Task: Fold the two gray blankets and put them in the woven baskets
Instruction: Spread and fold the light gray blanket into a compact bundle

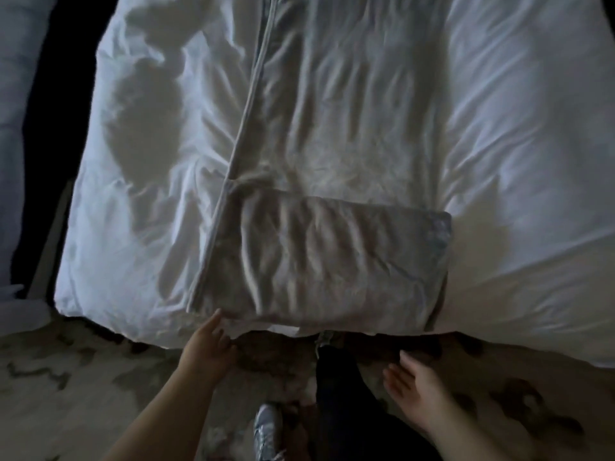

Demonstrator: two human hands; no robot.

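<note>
Left hand (208,344): fingers straight and close together, holding nothing. The longest fingertip reaches up to the blanket's near left corner, but blur hides whether it touches.
Right hand (412,384): fingers relaxed and slightly spread, holding nothing. It hangs over the rug, below the bed's edge and apart from the blanket.
Forearms: both bare, coming in from the bottom of the view, one on each side of the leg.
Blanket (332,144): gray, lying as a long strip down the middle of the bed, running away from the person. Its near end is at the bed's near edge.
Fold (332,257): the near end is doubled back over the strip into a creased rectangle between the hands and the rest of the blanket.
Hem (248,101): a pale piped edge running along the blanket's left side to the near left corner.
Bed (519,128): white rumpled cover showing on both sides of the blanket.
Shadow (146,121): a dark patch on the cover left of the blanket.
Leg (336,394): in dark cloth, between the hands.
Shoe (266,427): light gray, just left of the leg.
Rug (83,377): pale with dark blotches, under the feet.
</note>
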